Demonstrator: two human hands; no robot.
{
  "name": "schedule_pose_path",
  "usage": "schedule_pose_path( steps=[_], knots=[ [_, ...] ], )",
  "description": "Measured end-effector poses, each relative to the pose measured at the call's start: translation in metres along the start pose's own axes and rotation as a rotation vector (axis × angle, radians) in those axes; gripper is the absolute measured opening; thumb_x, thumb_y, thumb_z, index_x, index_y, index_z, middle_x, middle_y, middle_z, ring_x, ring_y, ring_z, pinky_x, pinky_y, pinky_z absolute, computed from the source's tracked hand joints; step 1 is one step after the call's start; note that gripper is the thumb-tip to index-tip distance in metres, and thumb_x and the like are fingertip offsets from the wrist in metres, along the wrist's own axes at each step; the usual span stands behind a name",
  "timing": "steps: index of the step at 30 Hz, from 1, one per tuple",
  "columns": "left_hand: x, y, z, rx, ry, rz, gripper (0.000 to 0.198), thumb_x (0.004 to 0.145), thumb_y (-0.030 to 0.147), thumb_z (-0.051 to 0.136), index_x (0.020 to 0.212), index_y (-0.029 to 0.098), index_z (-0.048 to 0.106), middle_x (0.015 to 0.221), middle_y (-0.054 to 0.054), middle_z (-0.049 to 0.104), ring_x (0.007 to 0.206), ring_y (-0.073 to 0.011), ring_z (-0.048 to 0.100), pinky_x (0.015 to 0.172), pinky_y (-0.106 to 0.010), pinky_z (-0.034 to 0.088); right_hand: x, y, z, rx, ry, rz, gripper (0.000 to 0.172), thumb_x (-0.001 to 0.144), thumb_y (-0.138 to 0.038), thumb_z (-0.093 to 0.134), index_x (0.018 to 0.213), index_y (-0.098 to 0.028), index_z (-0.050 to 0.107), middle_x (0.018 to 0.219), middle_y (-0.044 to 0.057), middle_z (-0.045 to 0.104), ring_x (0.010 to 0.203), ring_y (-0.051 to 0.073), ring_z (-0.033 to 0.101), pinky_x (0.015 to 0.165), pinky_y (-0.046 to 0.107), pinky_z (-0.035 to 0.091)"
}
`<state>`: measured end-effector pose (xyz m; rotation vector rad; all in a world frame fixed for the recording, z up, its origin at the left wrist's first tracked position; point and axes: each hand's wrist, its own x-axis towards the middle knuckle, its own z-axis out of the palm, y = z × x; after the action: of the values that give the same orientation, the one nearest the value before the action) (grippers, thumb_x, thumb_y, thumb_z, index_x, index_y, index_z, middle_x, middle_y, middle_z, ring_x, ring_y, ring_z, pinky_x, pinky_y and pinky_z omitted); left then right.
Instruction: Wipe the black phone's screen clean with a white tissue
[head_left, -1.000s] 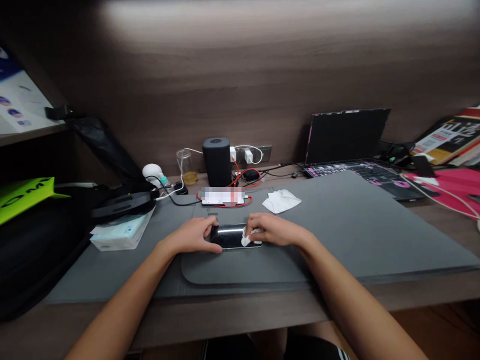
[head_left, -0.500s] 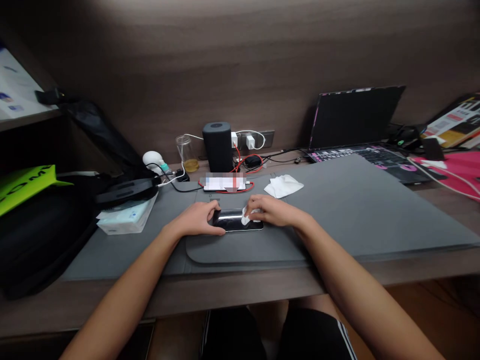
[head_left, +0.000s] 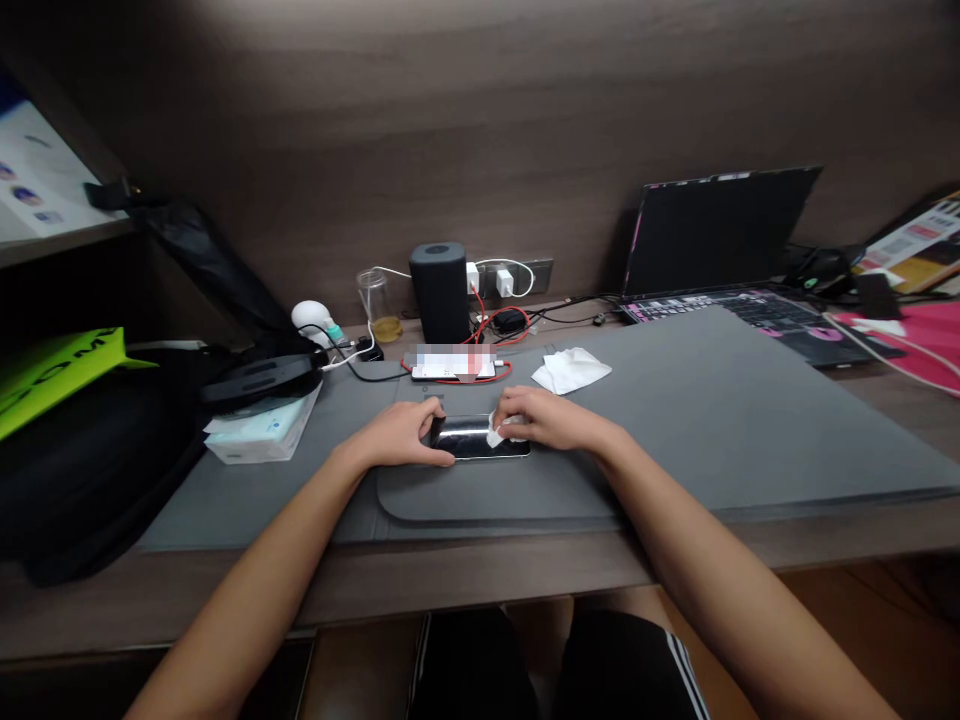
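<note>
A black-screened smartphone (head_left: 465, 440) lies flat and sideways on the grey desk mat (head_left: 675, 440). My left hand (head_left: 401, 432) grips its left end, thumb along the near edge and fingers at the far edge. Pinched in the fingers of my right hand (head_left: 540, 418) is a crumpled white tissue (head_left: 494, 432), pressed on the right part of the screen. Behind the right hand lies another white tissue (head_left: 571, 371), loosely folded. Beyond the smartphone, a second phone (head_left: 454, 366) with a lit, blurred screen is plugged into a red cable.
At the back stand a black speaker (head_left: 439, 293) and a glass cup (head_left: 379, 305) holding yellowish liquid. An open laptop (head_left: 720, 235) is at the right rear. A tissue pack (head_left: 262, 430) and a black bag (head_left: 97, 470) sit on the left. Cables run along the wall.
The whole view has shifted slightly, so things appear a little further right. Both hands keep their hold, and the tissue stays on the right part of the screen.
</note>
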<state>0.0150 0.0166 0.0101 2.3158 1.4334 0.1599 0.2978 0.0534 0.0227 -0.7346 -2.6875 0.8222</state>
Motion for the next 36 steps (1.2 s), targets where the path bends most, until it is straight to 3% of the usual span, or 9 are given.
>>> schedule_pose_path(
  steps=[3,8,12,17,21,26,30,36],
  knots=[
    [-0.0002,-0.0002,0.0,0.006,0.01,0.004,0.061,0.065,0.066,0.073,0.103,0.021,0.056,0.076,0.002,0.06,0.069,-0.019,0.058,0.061,-0.027,0.032,-0.0013,-0.0002,-0.0017,0.079,-0.09,-0.017,0.017,0.093,-0.03,0.061,0.094,-0.018,0.072,0.093,0.005,0.065,0.089,0.02,0.061,0.082,0.031,0.047],
    [-0.0009,0.0013,-0.0011,-0.004,0.007,0.001,0.06,0.066,0.065,0.073,0.102,0.021,0.056,0.075,0.003,0.059,0.069,-0.0188,0.058,0.06,-0.027,0.032,0.0007,-0.0017,0.0008,0.01,0.043,0.054,0.018,0.094,-0.03,0.058,0.094,-0.018,0.071,0.096,0.007,0.064,0.089,0.02,0.06,0.081,0.032,0.046],
    [-0.0006,0.0005,-0.0003,-0.005,0.006,0.011,0.061,0.066,0.066,0.073,0.103,0.021,0.055,0.074,0.004,0.059,0.068,-0.0184,0.057,0.06,-0.027,0.032,0.0012,-0.001,0.0018,0.018,-0.03,0.004,0.017,0.093,-0.031,0.061,0.096,-0.018,0.072,0.094,0.006,0.064,0.086,0.019,0.06,0.079,0.03,0.046],
    [-0.0005,-0.0004,0.0006,-0.008,0.01,0.009,0.06,0.066,0.066,0.073,0.102,0.021,0.055,0.074,0.004,0.059,0.068,-0.0179,0.057,0.06,-0.027,0.032,0.0019,-0.0023,0.002,-0.017,0.05,0.07,0.013,0.093,-0.027,0.06,0.09,-0.018,0.069,0.091,0.005,0.063,0.081,0.018,0.059,0.075,0.029,0.045],
    [-0.0007,0.0007,-0.0003,-0.011,0.0,0.006,0.06,0.065,0.067,0.073,0.101,0.021,0.055,0.074,0.004,0.059,0.067,-0.0178,0.057,0.059,-0.027,0.032,0.002,-0.0034,0.0026,0.021,-0.044,0.037,0.01,0.09,-0.025,0.063,0.088,-0.018,0.07,0.088,0.003,0.062,0.078,0.017,0.058,0.073,0.027,0.044],
    [-0.0011,0.0014,-0.0008,-0.009,0.007,-0.004,0.057,0.066,0.064,0.073,0.101,0.022,0.055,0.074,0.004,0.058,0.068,-0.0182,0.057,0.059,-0.026,0.032,0.0023,-0.0037,0.0032,-0.02,0.065,0.128,0.011,0.092,-0.024,0.061,0.088,-0.018,0.069,0.088,0.004,0.062,0.077,0.016,0.056,0.072,0.027,0.042],
    [-0.0006,0.0002,-0.0003,-0.013,0.006,0.011,0.06,0.066,0.067,0.073,0.101,0.022,0.056,0.075,0.004,0.059,0.067,-0.0179,0.057,0.059,-0.026,0.032,0.0023,-0.0046,0.0025,0.01,-0.008,0.097,0.006,0.088,-0.023,0.065,0.086,-0.019,0.069,0.087,0.003,0.064,0.078,0.016,0.058,0.072,0.026,0.043],
    [-0.0003,-0.001,0.0001,-0.014,0.013,0.023,0.057,0.067,0.067,0.073,0.098,0.022,0.054,0.074,0.004,0.058,0.067,-0.0176,0.056,0.06,-0.026,0.031,0.0046,-0.004,0.0052,-0.023,0.055,0.131,0.009,0.091,-0.022,0.062,0.089,-0.018,0.069,0.09,0.005,0.063,0.079,0.017,0.057,0.072,0.027,0.042]
  ],
)
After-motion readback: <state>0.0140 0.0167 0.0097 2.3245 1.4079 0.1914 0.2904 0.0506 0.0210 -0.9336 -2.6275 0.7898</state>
